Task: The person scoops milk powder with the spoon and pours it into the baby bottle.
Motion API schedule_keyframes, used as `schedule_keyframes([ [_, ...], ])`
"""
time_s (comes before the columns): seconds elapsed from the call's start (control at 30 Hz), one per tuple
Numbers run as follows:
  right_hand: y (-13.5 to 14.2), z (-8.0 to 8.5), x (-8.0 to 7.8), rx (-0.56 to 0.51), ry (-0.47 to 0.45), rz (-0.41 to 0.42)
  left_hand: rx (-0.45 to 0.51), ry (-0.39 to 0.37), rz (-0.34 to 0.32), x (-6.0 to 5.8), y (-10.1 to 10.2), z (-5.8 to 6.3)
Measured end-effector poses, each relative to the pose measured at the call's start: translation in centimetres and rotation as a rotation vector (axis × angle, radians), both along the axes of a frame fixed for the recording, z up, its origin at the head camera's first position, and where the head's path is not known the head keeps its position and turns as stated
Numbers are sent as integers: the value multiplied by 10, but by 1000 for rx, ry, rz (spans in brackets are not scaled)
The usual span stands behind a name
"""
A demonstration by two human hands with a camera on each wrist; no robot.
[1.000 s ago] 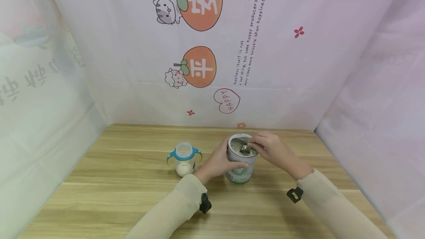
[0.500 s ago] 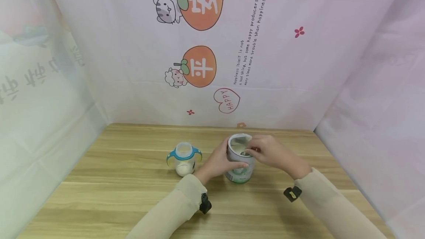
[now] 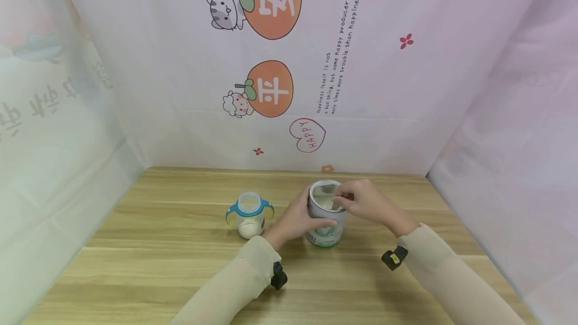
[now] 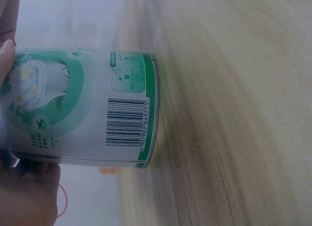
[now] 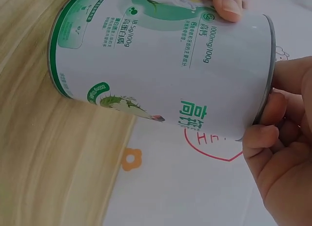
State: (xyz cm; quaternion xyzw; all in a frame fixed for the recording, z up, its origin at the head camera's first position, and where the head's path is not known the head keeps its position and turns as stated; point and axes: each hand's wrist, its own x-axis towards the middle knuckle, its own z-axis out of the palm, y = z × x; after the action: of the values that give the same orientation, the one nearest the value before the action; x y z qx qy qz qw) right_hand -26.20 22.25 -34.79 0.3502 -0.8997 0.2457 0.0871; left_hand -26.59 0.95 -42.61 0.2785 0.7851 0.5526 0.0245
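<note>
A white and green milk powder can (image 3: 327,238) stands upright on the table, its top uncovered and pale powder (image 3: 321,200) inside. My left hand (image 3: 293,220) grips it from the left, thumb across the front; the left wrist view shows the can's barcode side (image 4: 127,121). At the rim, my right hand (image 3: 368,202) pinches the metal spoon (image 3: 335,205), whose bowl is mostly hidden inside the can. In the right wrist view, curled right-hand fingers (image 5: 282,153) are at the rim. A clear baby bottle (image 3: 248,224) with a blue two-handled collar stands left, uncapped, holding white powder.
The wooden table (image 3: 180,255) reaches back to a printed cloth wall (image 3: 375,139). Cloth walls also stand at left and right. The bottle is close beside my left wrist. Each wrist carries a black camera strap (image 3: 279,276).
My right hand has gone from the can's right rim a little inward, dipping the spoon into the powder, and its wrist has turned. The left hand, can and bottle stay put.
</note>
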Motion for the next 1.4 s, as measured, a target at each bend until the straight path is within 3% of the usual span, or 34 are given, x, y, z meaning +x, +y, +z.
schedule_keyframes([
  [0.3, 8, -1, -3, -147, -174, -137, 15, 3, -20, 0, 0, 2],
  [0.6, 21, -4, -5, -300, -311, -304, -14, -25, 22, 0, 1, 2],
  [0.93, 26, -10, -7, -461, -431, -378, -20, -29, 40, -2, 3, -3],
  [1.17, 26, -12, -5, -544, -409, -383, -6, -19, 34, -2, 3, -2],
  [1.4, 23, -14, 1, -488, -229, -336, 2, -31, 26, -2, 2, -3],
])
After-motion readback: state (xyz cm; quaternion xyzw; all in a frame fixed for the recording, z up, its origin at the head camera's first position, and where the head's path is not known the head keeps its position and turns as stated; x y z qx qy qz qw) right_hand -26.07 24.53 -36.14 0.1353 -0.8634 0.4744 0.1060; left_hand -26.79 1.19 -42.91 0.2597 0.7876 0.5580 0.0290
